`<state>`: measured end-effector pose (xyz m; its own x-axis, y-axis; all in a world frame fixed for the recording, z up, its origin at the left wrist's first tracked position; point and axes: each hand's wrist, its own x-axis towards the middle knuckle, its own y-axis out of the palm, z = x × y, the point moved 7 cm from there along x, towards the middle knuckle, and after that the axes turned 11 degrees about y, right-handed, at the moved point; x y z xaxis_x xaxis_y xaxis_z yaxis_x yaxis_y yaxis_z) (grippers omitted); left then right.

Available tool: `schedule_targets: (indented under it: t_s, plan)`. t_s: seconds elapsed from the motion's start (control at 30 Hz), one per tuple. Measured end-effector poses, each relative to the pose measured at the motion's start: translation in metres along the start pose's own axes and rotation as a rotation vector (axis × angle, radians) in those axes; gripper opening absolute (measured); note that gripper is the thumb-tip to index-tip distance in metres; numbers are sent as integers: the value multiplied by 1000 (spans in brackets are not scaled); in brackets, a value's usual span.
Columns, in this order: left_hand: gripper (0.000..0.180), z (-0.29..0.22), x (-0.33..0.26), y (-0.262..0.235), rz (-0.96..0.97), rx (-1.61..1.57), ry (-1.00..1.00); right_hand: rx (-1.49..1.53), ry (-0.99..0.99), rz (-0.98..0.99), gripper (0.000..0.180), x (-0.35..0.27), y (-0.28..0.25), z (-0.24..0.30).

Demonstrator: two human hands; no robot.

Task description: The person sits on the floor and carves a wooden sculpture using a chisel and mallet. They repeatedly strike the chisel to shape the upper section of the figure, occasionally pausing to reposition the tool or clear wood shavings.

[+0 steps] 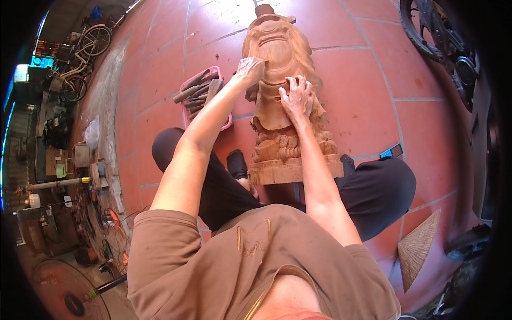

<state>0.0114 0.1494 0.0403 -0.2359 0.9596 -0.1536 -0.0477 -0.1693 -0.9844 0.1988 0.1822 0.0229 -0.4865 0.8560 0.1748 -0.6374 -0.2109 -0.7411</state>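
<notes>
A carved wooden statue (280, 48) with a thick square base lies between my legs on the tiled floor, its top pointing away from me. My left hand (250, 70) is closed against the left side of the carving, around its middle; whatever its curled fingers hold is hidden. Lower and to the right, my right hand (297, 98) rests on the wood with fingers spread, holding nothing. Left of the statue sits a pink plastic basket (228, 126) with several dark, stick-shaped tools (198, 92) piled in it.
A small blue phone (392, 151) lies right of my knee, and a conical straw hat (419, 249) is nearer. A motorbike wheel (418, 26) stands far right. Along the left are a bicycle (85, 53), a white plastic bag (92, 133), cables and a fan (66, 290).
</notes>
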Motion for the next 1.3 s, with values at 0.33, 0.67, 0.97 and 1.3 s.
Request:
schedule_targets:
  t_s: [0.33,0.67,0.97,1.3]
  plan:
    - [20,29,-5,0,-138,-110,-80,10,-23,-4,40,-3,1,5]
    - [18,20,-7,-11,-206,-169,-11,2,-2,-21,41,0,-2,-3]
    - [20,-3,-14,4,-171,-160,44,-23,21,9,41,2,-3,-7]
    - [22,14,-5,19,-176,-205,-157,0,19,24,41,0,-1,-1]
